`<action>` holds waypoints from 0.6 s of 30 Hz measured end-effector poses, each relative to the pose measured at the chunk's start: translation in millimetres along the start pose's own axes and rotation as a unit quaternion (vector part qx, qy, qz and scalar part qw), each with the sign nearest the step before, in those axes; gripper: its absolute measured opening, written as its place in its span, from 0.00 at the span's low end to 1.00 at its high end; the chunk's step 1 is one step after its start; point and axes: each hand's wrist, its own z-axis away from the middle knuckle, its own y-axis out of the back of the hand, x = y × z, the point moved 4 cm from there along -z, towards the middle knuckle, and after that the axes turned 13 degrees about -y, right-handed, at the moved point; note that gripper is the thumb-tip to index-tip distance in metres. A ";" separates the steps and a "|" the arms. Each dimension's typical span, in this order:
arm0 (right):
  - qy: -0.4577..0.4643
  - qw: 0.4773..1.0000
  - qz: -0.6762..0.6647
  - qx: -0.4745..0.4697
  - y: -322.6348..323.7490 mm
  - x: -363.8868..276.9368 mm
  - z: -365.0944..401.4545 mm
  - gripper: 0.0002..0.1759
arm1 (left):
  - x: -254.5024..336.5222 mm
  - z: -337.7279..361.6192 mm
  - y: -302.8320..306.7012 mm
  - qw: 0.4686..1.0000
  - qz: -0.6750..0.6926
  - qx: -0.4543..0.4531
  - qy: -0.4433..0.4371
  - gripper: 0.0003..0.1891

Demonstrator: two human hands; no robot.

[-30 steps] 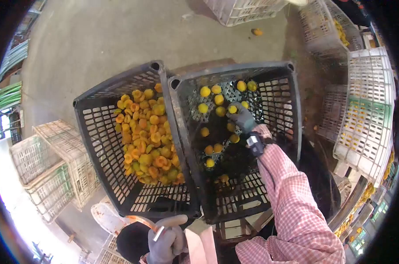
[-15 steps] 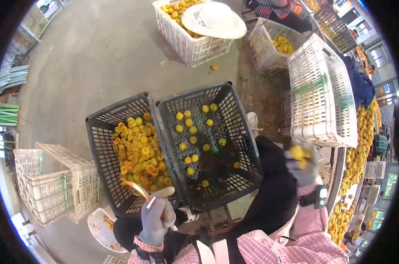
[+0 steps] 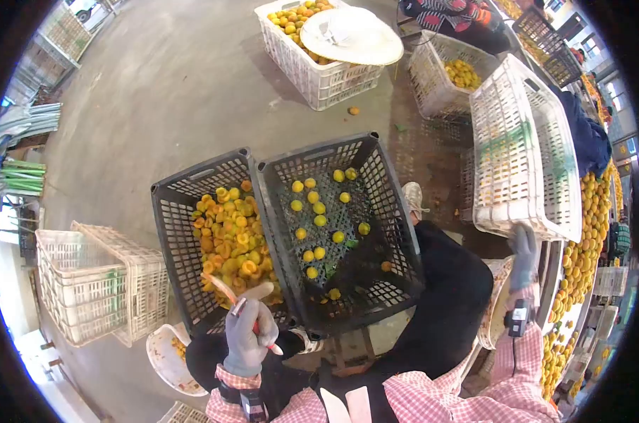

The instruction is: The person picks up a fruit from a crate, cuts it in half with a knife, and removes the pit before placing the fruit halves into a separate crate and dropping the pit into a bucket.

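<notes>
In the head view, your left hand (image 3: 247,338) pinches a curved tool (image 3: 224,287), fingers wrapped about it, its curved end overlapping the near part of the cut fruit (image 3: 231,233) heaped in the left black crate (image 3: 170,233). Your right hand (image 3: 524,257) is by the lower corner of the tall white crate (image 3: 506,134); whether that grip is spread or pressed together, you cannot tell from here. Whole fruit (image 3: 319,221) lies scattered in the right black crate (image 3: 388,194).

A careless dip of your left wrist could catch the tool on the near rim or nick the heap. Raising your right hand steeply could knock it on the white crate's edge. A bump from your right leg (image 3: 439,275), just beside the right black crate, would probably set the loose fruit rolling.

The two black rims stand side by side, leaving little gap; your right hand looks cramped between white crate and fruit pile (image 3: 588,225), while wide floor (image 3: 164,106) stretches beyond
</notes>
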 end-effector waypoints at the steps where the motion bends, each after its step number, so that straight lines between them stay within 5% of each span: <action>1: 0.046 0.993 0.084 -0.066 -67.4 -26.9 8.1 0.11 | 2.5 -1.2 -2.8 1.000 -0.001 0.006 0.004 0.20; 3: 0.135 0.930 0.279 -0.199 -192.1 -50.7 32.3 0.13 | 8.2 -2.6 -7.1 0.999 -0.019 0.030 0.028 0.20; 4: 0.046 0.904 0.310 -0.291 -248.7 -53.5 47.0 0.14 | 7.6 -3.9 -5.1 1.000 -0.007 0.015 0.008 0.20; 6: 0.247 0.807 0.351 -0.406 -345.5 13.1 38.9 0.15 | 11.2 -7.2 -4.0 0.999 -0.017 0.026 0.011 0.20; 8: 0.291 0.768 0.388 -0.419 -427.9 59.0 35.6 0.17 | 8.0 -11.1 5.3 0.999 -0.021 0.032 0.007 0.20; 12: 0.219 0.673 0.552 -0.442 -540.2 139.3 16.3 0.26 | 0.7 -10.5 24.5 0.990 -0.095 0.105 0.022 0.20; 15: 0.321 0.591 0.635 -0.380 -569.8 174.7 16.8 0.31 | 0.8 -16.7 27.4 0.978 -0.149 0.136 0.048 0.21; 18: 0.323 0.596 0.642 -0.358 -582.0 219.9 -0.6 0.31 | -8.9 -18.9 29.4 0.977 -0.139 0.142 0.071 0.23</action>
